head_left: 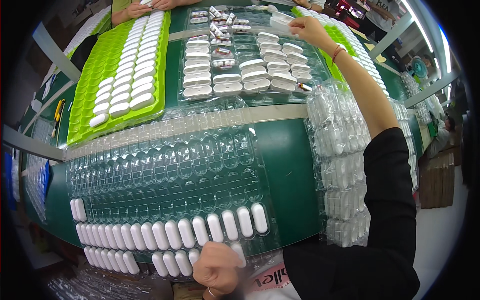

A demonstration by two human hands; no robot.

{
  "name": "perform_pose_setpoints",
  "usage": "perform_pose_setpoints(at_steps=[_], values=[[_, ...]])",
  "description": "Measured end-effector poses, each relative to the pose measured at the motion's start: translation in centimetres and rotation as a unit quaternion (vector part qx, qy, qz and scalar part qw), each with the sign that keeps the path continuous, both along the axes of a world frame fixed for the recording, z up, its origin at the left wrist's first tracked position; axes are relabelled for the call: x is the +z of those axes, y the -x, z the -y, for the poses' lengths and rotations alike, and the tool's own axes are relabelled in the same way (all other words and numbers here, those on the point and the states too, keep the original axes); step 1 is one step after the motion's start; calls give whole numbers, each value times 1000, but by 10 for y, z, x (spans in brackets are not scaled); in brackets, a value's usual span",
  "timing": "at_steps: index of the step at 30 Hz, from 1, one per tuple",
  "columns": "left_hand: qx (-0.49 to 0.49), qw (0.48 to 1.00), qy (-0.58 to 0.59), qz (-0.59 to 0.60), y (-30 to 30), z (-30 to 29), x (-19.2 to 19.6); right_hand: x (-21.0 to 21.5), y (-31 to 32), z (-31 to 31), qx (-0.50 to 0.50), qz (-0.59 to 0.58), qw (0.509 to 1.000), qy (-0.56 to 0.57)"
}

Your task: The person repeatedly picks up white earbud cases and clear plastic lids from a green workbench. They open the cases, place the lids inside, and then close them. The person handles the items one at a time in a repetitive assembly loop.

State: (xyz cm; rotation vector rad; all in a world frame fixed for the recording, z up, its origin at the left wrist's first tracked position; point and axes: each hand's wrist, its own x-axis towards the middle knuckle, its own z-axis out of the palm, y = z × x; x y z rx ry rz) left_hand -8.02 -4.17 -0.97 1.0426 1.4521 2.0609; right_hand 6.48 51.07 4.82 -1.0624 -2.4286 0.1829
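My right hand [312,31] reaches far across the table, thumb and fingers pinched on a pale open case [282,23]. Below it, a clear tray holds open white cases [227,84] and several small dark, red and white pieces [218,31]. My left hand [216,267] is curled at the front edge of a clear blister tray [165,170]. Whatever its fingers hold is hidden. Closed white oval cases [160,235] fill one long row of that tray, and others stand in the front row on both sides of my left hand. One white case [239,254] shows right beside its fingers.
A bright green tray [90,85] with rows of white cases stands at the far left. Stacked clear trays [340,150] lie under my right arm. Another person's hands [145,7] work at the far edge. A yellow and black tool [58,117] lies at left.
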Motion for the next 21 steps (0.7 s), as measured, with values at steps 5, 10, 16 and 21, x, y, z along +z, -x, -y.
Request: perform_pose_setpoints(at_steps=[5, 10, 16, 21], values=[[25, 999, 21, -1, -2, -1, -2, -5, -37, -12, -68, 34, 996, 47], [14, 999, 32, -4, -6, -6, -1, -26, -46, -29, -15, 76, 994, 71], [40, 998, 51, -14, -9, -12, -2, -44, -56, -50, 58, 91, 994, 30], [57, 995, 45, -62, -7, -3, 6, -44, -32, -43, 69, 101, 993, -1]])
